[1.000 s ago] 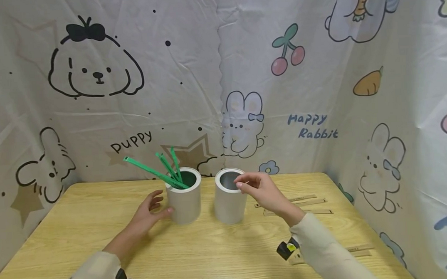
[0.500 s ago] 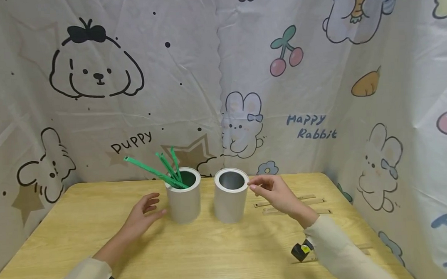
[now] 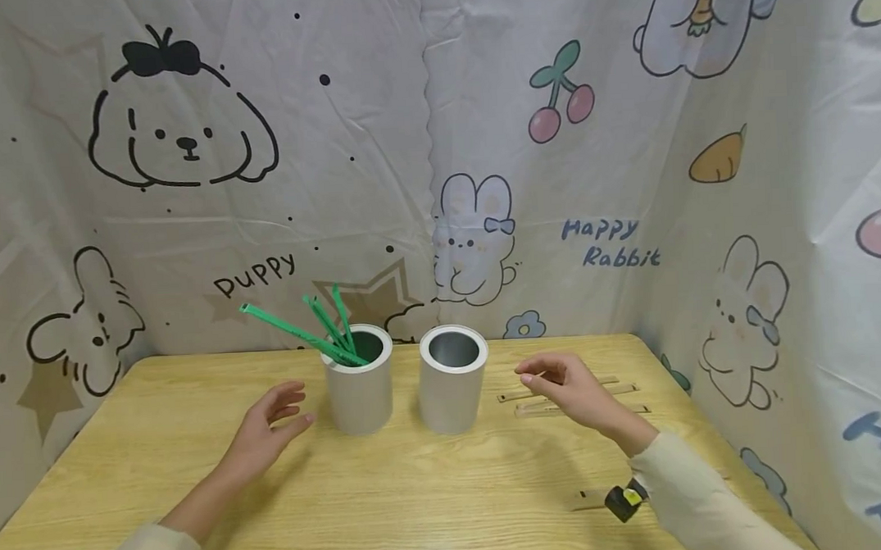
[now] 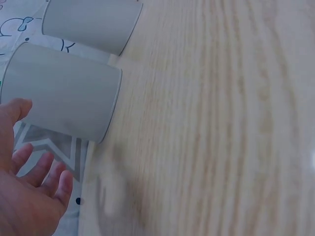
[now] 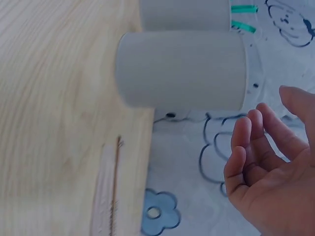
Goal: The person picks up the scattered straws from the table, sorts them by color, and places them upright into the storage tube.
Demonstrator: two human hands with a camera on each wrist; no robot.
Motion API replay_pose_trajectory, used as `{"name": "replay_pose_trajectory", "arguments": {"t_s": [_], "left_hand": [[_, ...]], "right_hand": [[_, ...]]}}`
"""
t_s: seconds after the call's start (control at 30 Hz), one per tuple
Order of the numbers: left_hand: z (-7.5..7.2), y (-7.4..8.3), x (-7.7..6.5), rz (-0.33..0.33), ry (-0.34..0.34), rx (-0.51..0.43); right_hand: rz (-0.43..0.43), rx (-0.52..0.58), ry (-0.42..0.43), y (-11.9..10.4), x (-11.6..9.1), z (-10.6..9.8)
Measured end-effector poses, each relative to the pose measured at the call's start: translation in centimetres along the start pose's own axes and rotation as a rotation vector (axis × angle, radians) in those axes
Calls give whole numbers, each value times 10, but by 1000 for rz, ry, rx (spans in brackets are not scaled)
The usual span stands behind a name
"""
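Note:
Two light grey cylindrical holders with white rims stand upright side by side on the wooden table. In the left holder [image 3: 361, 399], several green straw-like sticks [image 3: 300, 333] lean out toward the left. The right holder [image 3: 452, 397] shows a bare grey inside. My left hand [image 3: 266, 426], fingers loosely bent and holding nothing, hovers a little left of the left holder. To the right of the other holder, my right hand [image 3: 567, 391] hangs with relaxed fingers, thumb and forefinger apart, above several thin paper-wrapped sticks [image 3: 623, 409].
Another thin wrapped stick [image 3: 586, 499] lies nearer the front, partly covered by the right wrist camera [image 3: 624, 501]. A printed white curtain [image 3: 376, 146] encloses the back and both sides of the table [image 3: 391, 499].
Both hands have drawn away from the holders, the left one leftward off the left holder, the right one rightward off the right holder's rim. The holders and green sticks keep their places.

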State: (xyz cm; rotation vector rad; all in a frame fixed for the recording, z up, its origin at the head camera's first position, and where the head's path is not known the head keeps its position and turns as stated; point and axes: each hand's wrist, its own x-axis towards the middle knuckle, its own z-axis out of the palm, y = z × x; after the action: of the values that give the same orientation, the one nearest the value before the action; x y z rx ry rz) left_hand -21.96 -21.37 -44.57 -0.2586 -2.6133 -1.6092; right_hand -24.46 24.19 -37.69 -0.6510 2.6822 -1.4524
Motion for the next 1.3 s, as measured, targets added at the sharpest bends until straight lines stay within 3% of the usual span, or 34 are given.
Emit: {"name": "replay_pose_trajectory", "arguments": {"t_s": [0.37, 0.6, 0.97, 1.3], "left_hand": [[0, -6, -13, 32, 8, 9], [4, 1, -15, 87, 31, -3], [22, 6, -20, 39, 2, -53], [42, 13, -18, 36, -17, -111]], "right_hand": [[55, -6, -39, 33, -3, -15], [55, -20, -26, 45, -3, -15], [80, -1, -41, 56, -3, -13], [122, -13, -29, 66, 0, -18]]}}
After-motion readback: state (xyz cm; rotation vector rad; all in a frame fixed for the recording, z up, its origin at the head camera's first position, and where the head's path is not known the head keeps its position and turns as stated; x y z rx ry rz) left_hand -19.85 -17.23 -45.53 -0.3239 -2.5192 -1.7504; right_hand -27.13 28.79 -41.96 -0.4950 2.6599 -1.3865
